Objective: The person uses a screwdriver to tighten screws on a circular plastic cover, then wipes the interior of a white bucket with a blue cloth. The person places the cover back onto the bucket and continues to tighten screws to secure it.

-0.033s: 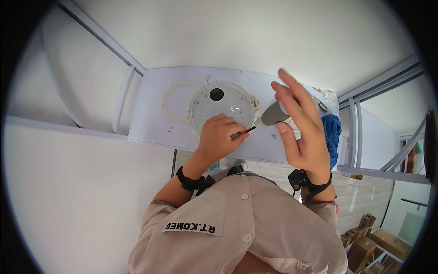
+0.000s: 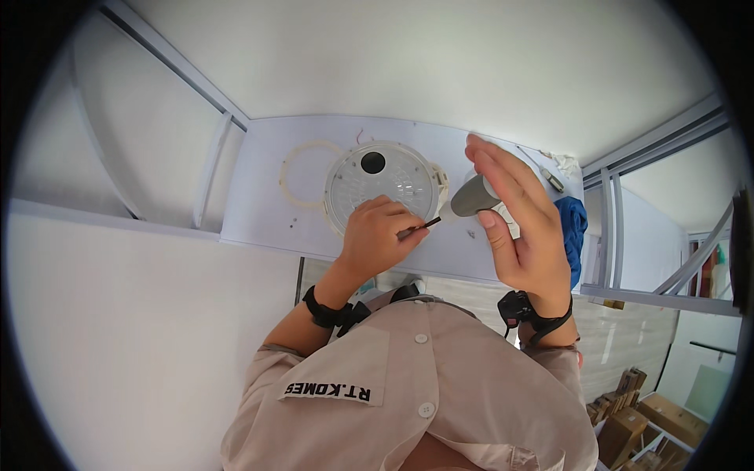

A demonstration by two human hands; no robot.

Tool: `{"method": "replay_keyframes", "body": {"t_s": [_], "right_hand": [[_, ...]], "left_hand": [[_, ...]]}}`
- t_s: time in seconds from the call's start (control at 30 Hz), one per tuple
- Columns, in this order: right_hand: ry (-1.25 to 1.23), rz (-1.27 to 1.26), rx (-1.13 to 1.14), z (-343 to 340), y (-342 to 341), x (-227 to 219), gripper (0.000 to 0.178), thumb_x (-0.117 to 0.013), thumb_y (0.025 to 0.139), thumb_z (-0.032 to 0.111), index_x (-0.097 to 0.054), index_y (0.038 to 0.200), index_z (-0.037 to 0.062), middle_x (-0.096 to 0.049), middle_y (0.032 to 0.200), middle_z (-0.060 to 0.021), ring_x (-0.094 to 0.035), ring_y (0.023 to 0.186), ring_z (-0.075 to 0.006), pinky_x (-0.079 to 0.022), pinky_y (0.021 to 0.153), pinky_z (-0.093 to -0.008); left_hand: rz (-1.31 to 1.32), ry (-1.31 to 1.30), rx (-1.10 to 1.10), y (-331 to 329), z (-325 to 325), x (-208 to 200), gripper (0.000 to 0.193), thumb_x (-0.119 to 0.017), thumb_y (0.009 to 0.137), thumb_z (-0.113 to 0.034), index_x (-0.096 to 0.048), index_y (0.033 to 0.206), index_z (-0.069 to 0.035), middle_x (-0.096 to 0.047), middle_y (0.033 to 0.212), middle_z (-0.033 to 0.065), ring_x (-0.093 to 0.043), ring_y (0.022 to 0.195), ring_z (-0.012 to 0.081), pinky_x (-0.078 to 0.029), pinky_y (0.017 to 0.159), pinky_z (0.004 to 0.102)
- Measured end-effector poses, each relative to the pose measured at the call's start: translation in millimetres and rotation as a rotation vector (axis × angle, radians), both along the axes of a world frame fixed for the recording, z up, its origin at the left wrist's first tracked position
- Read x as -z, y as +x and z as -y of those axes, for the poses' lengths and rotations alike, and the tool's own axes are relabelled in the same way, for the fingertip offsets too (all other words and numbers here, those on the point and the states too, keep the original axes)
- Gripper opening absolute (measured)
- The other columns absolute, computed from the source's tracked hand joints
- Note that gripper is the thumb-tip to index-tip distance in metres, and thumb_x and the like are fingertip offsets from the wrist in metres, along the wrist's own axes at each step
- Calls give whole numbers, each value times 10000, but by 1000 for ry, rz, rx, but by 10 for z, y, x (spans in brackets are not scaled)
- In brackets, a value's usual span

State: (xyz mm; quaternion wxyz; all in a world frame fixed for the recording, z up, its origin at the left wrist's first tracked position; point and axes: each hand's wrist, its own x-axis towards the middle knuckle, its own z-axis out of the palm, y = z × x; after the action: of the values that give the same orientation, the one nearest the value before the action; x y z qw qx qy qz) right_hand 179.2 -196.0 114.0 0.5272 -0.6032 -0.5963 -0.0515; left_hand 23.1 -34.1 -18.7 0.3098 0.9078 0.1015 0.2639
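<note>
My left hand (image 2: 378,234) is closed round a thin dark rod (image 2: 430,224), its fingers over the near edge of a round pale housing (image 2: 397,174) with a black circle in it. Roughly in line with the rod's tip is a grey tapered handle-like piece (image 2: 473,198) with a pale, see-through narrow end. Rod and piece together resemble a screwdriver, but I cannot tell if they are joined. My right hand (image 2: 530,212) is open beside the grey piece, thumb near its edge and fingers stretched past its wide end. The palm hides part of what lies behind.
A thin cream ring (image 2: 287,182) lies left of the housing on the white table (image 2: 259,173). Crumpled white material (image 2: 567,163), a small grey tool (image 2: 552,180) and blue cloth (image 2: 571,224) are at the right. Small dark bits (image 2: 293,223) lie at left. Cardboard boxes (image 2: 623,436) stand lower right.
My right hand's raised fingers have come down and closer together, over the wide end of the grey piece. The left hand and the rod look unmoved.
</note>
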Motion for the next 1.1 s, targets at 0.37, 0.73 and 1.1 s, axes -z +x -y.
{"method": "replay_keyframes", "body": {"t_s": [0.37, 0.73, 1.1], "right_hand": [[-50, 98, 104, 120, 107, 86, 587, -924, 858, 154, -742, 1395, 3, -709, 1280, -178, -728, 1086, -329, -599, 887, -378], [11, 161, 65, 130, 99, 142, 621, -958, 814, 324, -795, 1331, 23, -729, 1178, -158, -698, 897, -261, -550, 774, -349], [48, 32, -66, 95, 85, 159, 588, -955, 873, 278, -772, 1356, -5, -663, 1148, -113, -656, 915, -239, -551, 764, -347]], "left_hand": [[17, 84, 15, -22, -15, 13, 138, -939, 789, -240, -892, 903, -178, -731, 825, -72, -627, 815, 180, -489, 767, 378], [27, 101, 4, -36, 7, 29, 181, -936, 769, -230, -887, 934, -176, -750, 842, -59, -661, 843, 178, -491, 763, 378], [-3, 68, -16, -57, 24, 31, 152, -920, 791, -225, -885, 931, -175, -741, 821, -52, -661, 850, 182, -496, 774, 390]]}}
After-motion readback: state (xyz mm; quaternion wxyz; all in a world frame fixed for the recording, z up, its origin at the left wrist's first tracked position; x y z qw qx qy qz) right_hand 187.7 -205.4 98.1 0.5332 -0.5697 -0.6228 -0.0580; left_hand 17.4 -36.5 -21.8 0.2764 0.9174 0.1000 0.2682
